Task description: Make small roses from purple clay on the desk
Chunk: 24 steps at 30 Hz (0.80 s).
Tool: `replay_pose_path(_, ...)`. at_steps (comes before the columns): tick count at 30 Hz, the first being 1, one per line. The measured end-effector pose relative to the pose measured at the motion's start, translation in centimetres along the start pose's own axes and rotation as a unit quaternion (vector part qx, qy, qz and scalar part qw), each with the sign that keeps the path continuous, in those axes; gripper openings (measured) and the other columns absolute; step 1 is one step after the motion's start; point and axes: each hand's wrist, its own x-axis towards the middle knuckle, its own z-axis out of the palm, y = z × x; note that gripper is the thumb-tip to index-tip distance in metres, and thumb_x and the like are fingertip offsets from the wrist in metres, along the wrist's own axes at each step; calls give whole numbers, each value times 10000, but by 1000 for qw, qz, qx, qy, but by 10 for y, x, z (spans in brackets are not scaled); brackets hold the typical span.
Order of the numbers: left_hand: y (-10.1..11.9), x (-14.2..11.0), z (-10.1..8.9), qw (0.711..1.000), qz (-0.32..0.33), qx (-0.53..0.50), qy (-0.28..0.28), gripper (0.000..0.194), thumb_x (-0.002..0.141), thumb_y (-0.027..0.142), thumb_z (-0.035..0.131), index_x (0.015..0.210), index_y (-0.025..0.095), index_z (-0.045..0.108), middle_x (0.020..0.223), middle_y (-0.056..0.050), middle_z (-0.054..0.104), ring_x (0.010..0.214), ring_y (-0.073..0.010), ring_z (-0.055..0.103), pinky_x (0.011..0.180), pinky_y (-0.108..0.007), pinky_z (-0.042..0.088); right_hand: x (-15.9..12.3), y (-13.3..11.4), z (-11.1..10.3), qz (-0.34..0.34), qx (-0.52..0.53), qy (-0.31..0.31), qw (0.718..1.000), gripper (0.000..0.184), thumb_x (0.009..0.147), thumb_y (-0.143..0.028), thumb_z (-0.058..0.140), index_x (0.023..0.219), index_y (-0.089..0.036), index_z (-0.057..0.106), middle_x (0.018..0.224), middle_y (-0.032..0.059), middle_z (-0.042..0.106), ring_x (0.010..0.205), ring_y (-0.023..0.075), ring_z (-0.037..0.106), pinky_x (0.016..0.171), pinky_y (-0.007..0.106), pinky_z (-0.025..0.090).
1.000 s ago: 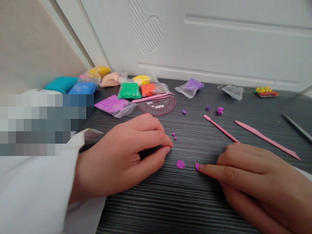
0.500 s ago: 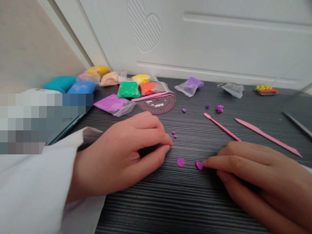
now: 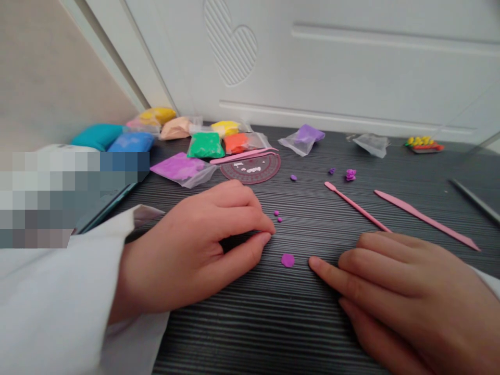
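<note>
My left hand (image 3: 203, 245) rests on the dark table, thumb and index fingertips pinched together; anything between them is hidden. Just beyond those tips lie two tiny magenta clay balls (image 3: 278, 216). A flat purple clay disc (image 3: 288, 260) sits between my hands. My right hand (image 3: 406, 281) has its index finger stretched out, its tip down on the table right of that disc, over where a second clay piece lay; that piece is hidden now. The other right fingers are bent, with the thumb below them. A thin pink modelling tool (image 3: 357, 205) ends by my right knuckles.
A pink clay knife (image 3: 425, 219) and a grey stick (image 3: 476, 203) lie at the right. Small purple clay bits (image 3: 350, 175) sit farther back. Bags of coloured clay (image 3: 206, 145), a protractor (image 3: 250, 174) and a phone-like device (image 3: 109, 205) stand at back left, before a white panel (image 3: 332, 73).
My right hand has shifted slightly left, its index fingertip now covering the second purple clay piece that was visible. My left hand has stayed still.
</note>
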Motion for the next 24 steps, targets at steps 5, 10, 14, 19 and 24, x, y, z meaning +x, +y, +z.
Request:
replay_pose_path(5, 0, 0, 0, 1000, -1, 6, -2, 137, 808, 136, 534, 874, 185, 644, 853, 11, 567, 812, -82, 524, 733, -176, 419, 1, 8, -3, 123, 214, -30, 969, 310, 837, -135, 445, 1037, -296, 618, 773, -68, 590, 698, 60, 540, 576, 214, 422)
replay_pose_path(10, 0, -1, 0, 1000, -3, 4, -2, 139, 805, 131, 536, 875, 182, 645, 858, 14, 567, 816, -75, 525, 744, -164, 415, -2, 8, -6, 120, 219, -27, 968, 373, 821, -99, 408, 1054, -305, 613, 769, -68, 578, 670, 53, 525, 551, 219, 396)
replay_pose_path(14, 1, -1, 0, 1000, -1, 2, -3, 139, 806, 127, 533, 867, 183, 645, 852, 18, 564, 813, -71, 523, 743, -157, 413, -5, 3, -4, 98, 151, 2, 984, 322, 799, -116, 409, 944, -281, 645, 739, -42, 577, 633, 104, 484, 545, 279, 353)
replay_pose_path(19, 1, -1, 0, 1000, -5, 5, -3, 137, 806, 137, 538, 879, 190, 641, 867, 14, 566, 826, -83, 521, 746, -175, 417, -4, 1, -1, 51, 106, 1, 993, 253, 824, -143, 404, 888, -237, 631, 704, -20, 581, 634, 146, 465, 553, 308, 338)
replay_pose_path(24, 1, -1, 0, 1000, -4, 2, -5, 142, 807, 133, 529, 874, 181, 644, 857, 3, 571, 817, -96, 523, 733, -194, 419, -5, 1, -3, 75, 130, -5, 989, 267, 827, -131, 416, 953, -247, 621, 769, -20, 584, 676, 135, 485, 596, 303, 354)
